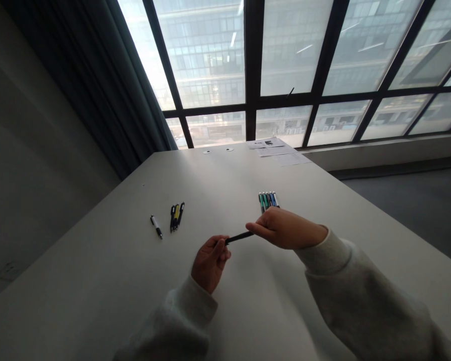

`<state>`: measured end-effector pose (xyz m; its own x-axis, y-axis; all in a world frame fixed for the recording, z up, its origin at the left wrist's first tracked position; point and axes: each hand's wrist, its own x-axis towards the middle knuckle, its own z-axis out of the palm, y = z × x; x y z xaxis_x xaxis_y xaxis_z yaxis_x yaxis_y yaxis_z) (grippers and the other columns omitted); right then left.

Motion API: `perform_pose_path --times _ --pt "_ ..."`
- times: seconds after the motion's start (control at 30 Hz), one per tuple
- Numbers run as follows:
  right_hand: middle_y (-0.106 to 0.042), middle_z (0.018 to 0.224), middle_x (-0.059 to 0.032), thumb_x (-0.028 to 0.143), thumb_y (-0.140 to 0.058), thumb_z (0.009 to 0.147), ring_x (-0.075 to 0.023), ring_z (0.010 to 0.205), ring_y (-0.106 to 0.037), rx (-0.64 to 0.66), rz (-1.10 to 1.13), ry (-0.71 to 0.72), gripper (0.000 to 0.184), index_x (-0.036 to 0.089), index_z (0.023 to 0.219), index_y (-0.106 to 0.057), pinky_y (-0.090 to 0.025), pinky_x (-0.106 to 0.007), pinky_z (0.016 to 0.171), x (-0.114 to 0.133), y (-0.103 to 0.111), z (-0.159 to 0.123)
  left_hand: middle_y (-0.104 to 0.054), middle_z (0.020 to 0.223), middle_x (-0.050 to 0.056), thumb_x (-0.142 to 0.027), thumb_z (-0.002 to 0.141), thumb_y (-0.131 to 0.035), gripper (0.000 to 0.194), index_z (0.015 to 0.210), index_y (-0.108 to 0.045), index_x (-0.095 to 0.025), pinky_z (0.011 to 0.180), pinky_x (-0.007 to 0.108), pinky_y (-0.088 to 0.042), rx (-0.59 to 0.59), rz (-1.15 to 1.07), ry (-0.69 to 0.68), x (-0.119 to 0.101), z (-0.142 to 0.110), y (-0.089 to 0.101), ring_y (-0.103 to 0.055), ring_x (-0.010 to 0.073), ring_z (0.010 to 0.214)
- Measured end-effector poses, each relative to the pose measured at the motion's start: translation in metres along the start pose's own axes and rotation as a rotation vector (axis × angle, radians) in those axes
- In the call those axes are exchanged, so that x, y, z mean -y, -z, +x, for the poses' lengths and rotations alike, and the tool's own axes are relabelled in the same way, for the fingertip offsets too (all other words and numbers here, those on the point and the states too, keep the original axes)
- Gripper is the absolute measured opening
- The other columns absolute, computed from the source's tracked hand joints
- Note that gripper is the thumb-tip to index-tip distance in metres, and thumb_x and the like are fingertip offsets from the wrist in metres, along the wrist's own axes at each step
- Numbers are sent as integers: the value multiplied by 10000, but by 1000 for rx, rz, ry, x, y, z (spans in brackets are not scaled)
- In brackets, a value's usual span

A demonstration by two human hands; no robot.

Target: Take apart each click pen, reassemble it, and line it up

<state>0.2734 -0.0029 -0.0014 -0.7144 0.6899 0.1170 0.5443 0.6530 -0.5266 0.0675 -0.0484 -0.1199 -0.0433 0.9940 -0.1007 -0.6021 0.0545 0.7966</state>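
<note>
A dark pen (239,237) is held between my two hands above the white table, slanting up to the right. My left hand (211,260) pinches its lower left end between thumb and fingers. At the other end, my right hand (285,228) is closed on the pen with its thumb side toward it; the fingertips are hidden. Just behind my right hand lies a row of several pens (268,199) with green, blue and white barrels, partly covered by the hand. To the left are a group of black and yellow pens (176,216) and a single white-and-black pen (156,226).
The white table (218,180) reaches to the windows. Printed papers (272,149) lie at its far right corner, and two small round white pieces (229,149) sit near the far edge. A dark curtain (108,75) hangs at the left.
</note>
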Motion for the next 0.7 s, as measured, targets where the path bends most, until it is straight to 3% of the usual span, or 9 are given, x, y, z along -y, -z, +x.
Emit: perform_pose_path --times 0.17,0.3,0.4,0.43,0.53,0.6,0.67,0.7 --pt "-331 423 59 516 -445 940 -69 423 -244 -34 36 11 586 160 476 -468 -219 -264 460 -1 2 1 -601 574 -17 -322 662 -828 286 843 -695 -145 601 227 -452 30 278 -144 -4 -1 5 -553 97 575" --pt "-474 492 31 448 -494 937 -77 477 -352 -265 108 52 485 145 567 -571 -295 -244 501 4 2 3 -675 656 17 -296 638 -841 283 799 -659 -150 595 271 -481 77 490 -156 -9 -10 -7 -606 139 582" --pt "-639 696 -18 390 -630 869 -100 584 -514 -361 375 121 251 146 842 -686 -410 -232 561 16 5 1 -681 687 26 -369 725 -776 298 877 -646 -147 557 262 -477 124 458 -135 -12 -20 -32 -597 123 528" --pt "-669 779 -31 367 -678 836 -107 610 -547 -373 525 137 249 160 974 -679 -444 -235 570 21 6 -2 -674 693 21 -400 754 -746 308 900 -637 -151 523 250 -463 162 410 -132 -14 -23 -42 -577 108 488" --pt "-685 925 -36 288 -737 793 -111 625 -586 -475 990 224 569 247 1309 -502 -507 -250 559 39 14 -14 -652 675 -5 -476 823 -648 308 948 -587 -202 419 200 -405 310 184 -99 -25 -35 -79 -548 90 418" --pt "-685 901 -23 254 -738 793 -104 605 -584 -552 1163 270 580 272 1318 -492 -507 -238 536 51 20 -25 -665 689 -11 -469 862 -596 244 948 -542 -247 387 196 -399 426 77 -42 -34 -45 -103 -540 91 378" --pt "-681 822 -22 257 -714 818 -97 582 -572 -577 1192 250 356 225 1159 -617 -475 -215 509 61 25 -35 -681 679 -3 -493 855 -588 240 910 -516 -270 352 208 -397 558 54 -29 -44 -55 -120 -557 124 363" --pt "-676 777 -25 276 -689 841 -92 564 -556 -577 1192 235 255 199 1082 -652 -449 -206 494 65 27 -40 -695 695 7 -499 849 -594 239 925 -525 -283 378 234 -431 570 84 -41 -48 -60 -125 -576 138 383"
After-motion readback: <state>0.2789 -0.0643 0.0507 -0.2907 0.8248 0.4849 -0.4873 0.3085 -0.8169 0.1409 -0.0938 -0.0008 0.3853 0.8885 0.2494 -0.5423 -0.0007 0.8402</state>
